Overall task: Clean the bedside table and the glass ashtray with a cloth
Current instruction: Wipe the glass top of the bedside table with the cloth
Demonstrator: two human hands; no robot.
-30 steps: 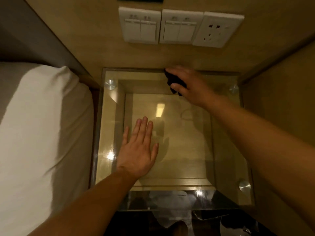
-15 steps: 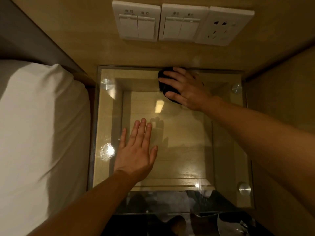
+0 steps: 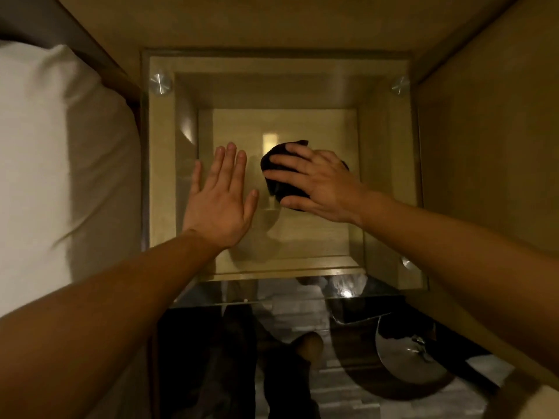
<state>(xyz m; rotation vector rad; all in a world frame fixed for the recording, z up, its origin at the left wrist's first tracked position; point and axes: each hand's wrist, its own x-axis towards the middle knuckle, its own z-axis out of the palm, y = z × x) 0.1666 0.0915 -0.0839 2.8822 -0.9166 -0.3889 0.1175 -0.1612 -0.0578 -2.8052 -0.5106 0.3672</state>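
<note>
The bedside table (image 3: 390,182) has a clear glass top on metal studs, with a pale wooden shelf visible beneath it. A bunched dark cloth (image 3: 279,182) lies on the middle of the glass, and my right hand (image 3: 320,186) presses down on it with spread fingers wrapped over it. Just left of the cloth, my left hand (image 3: 219,201) rests flat on the glass, fingers apart, holding nothing. No glass ashtray is in view.
A white pillow and bed (image 3: 57,176) lie close along the table's left side. Wooden wall panels (image 3: 484,146) close in the back and right. Below the table's front edge are a dark floor and a shiny round object (image 3: 405,361).
My right hand has dragged the cloth from the table's back edge toward me to the middle of the glass. The camera has tilted down, so the wall switches have left the view.
</note>
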